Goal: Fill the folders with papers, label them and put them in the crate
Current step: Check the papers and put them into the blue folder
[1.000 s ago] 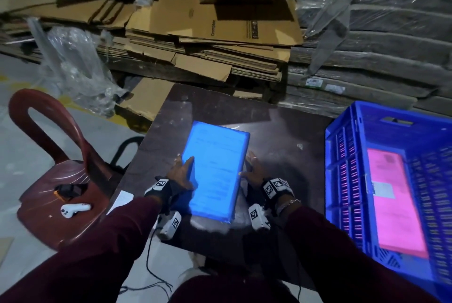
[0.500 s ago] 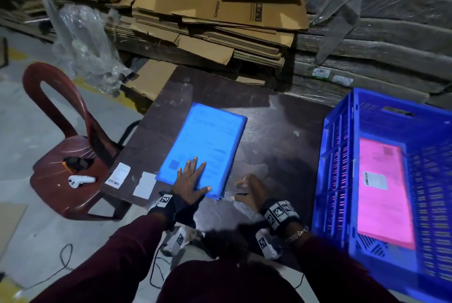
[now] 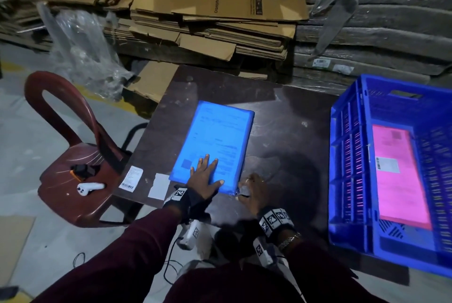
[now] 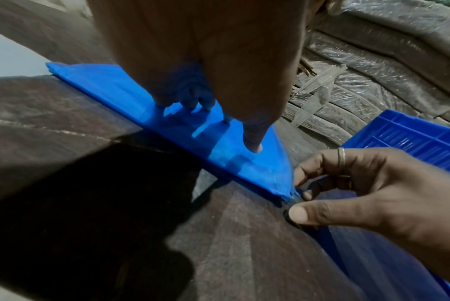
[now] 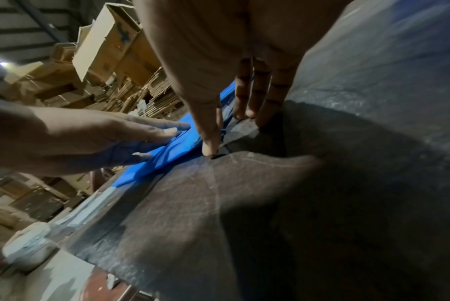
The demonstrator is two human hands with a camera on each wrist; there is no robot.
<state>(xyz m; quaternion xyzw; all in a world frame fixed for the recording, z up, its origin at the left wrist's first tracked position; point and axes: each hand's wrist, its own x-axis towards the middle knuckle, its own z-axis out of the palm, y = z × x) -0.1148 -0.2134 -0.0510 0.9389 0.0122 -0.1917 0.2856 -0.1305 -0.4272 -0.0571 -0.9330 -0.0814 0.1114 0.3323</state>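
Left hand (image 3: 205,178) lies flat, fingers spread straight, pressing the blue folder (image 3: 215,141) at its 6 o'clock edge. Right hand (image 3: 254,189), fingers curled, pinches the folder's 5 o'clock corner against the table (image 3: 281,131).

A: What did the right hand (image 3: 252,189) have at the folder's (image 3: 215,141) near corner?

B: Something small under the fingertips; too dark to tell what, in any view.

A: The print on the folder?

B: Blurred, unreadable. The same held for the label (image 3: 131,177) at the table's (image 3: 281,136) edge.

A: And the crate (image 3: 347,160)?

B: Cut off on the right and below. The pink folder (image 3: 401,175) inside had a sticker too small to read.
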